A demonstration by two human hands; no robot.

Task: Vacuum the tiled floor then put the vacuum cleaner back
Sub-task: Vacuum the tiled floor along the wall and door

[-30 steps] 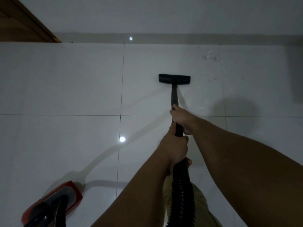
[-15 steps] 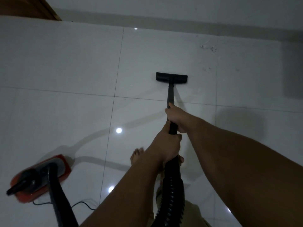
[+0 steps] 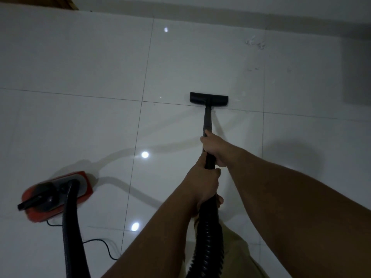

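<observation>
Vacuum wand [image 3: 207, 121]: rigid, smooth black tube, slim and straight, ending in a flat rectangular black floor nozzle [image 3: 208, 99] that lies on a grout line well ahead of the person.
Hose [image 3: 209, 233]: black, ribbed, flexible; joins the wand at the hands and runs down past tan shorts [image 3: 236, 249].
A second stretch of hose [image 3: 70, 227] rises from the canister.
Canister vacuum cleaner [image 3: 58, 195]: red rounded casing, black and grey top, sitting on the floor at lower left; thin black power cord [image 3: 100, 244] loops beside it.
Right hand [image 3: 213, 146]: clenched round the wand, forward grip.
Left hand [image 3: 204, 183]: wrapped round the wand-hose joint just behind.
Tiled floor [image 3: 80, 67]: large glossy white squares, thin dark grout, lamp reflections; scattered specks of debris [image 3: 256, 43] near the far wall.
Wooden door frame [image 3: 66, 3]: brown, top left corner.
</observation>
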